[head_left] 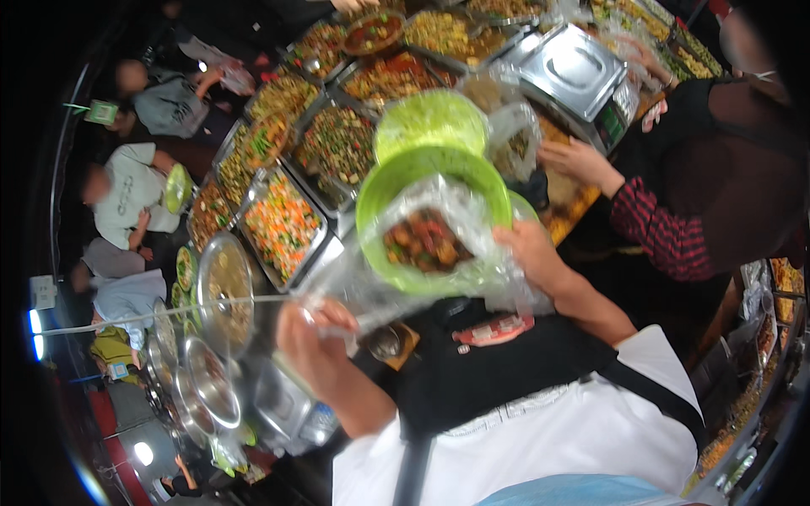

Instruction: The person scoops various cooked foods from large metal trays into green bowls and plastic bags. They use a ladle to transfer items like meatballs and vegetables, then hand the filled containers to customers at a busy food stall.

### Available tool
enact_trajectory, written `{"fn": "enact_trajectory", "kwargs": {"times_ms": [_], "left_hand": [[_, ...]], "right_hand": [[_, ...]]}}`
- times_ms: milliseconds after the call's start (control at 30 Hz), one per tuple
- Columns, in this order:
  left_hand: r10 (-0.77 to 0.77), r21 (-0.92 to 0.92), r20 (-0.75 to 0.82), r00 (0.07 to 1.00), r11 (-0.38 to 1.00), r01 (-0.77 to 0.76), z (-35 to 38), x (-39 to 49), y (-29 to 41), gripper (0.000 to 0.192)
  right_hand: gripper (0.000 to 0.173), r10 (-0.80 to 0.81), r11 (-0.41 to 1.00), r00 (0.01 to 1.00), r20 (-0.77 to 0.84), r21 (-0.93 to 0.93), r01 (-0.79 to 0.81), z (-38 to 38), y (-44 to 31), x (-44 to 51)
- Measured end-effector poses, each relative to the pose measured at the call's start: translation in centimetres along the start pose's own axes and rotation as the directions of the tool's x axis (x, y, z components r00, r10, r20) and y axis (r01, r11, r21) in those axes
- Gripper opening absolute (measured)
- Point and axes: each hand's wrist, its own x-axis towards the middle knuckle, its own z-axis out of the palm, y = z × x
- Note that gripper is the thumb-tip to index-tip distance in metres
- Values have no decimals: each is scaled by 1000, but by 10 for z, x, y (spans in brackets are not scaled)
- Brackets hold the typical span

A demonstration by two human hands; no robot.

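Note:
My right hand [535,253] grips the side of a light-green plastic bowl [493,183], which is tilted toward me. Inside and over the bowl lies a clear plastic bag [411,205] with a dark, saucy braised dish [427,243] showing in it. Red and green pieces are mixed among the brown chunks. My left hand [316,329] is blurred and holds the bag's stretched edge, left of the bowl. Just beyond the bowl, another green bowl [430,123] sits near a small knotted-looking bag of food [516,142].
Steel trays with cooked dishes, including diced vegetables [281,224], fill the counter ahead. A large steel basin [224,294] stands left. At right, a co-worker's hand [579,164] is close to a metal-topped scale [569,66]. Several people stand across the counter.

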Motion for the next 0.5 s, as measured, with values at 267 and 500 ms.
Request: {"fn": "enact_trajectory", "kwargs": {"times_ms": [267, 500], "left_hand": [[-511, -478, -172, 842, 791, 382, -2, -4, -61, 49], [-609, -434, -152, 778, 749, 501, -3, -44, -69, 59]], "right_hand": [[30, -45, 997, 960, 277, -41, 59, 22, -28, -2], [29, 36, 978, 914, 404, -202, 50, 27, -28, -13]]}}
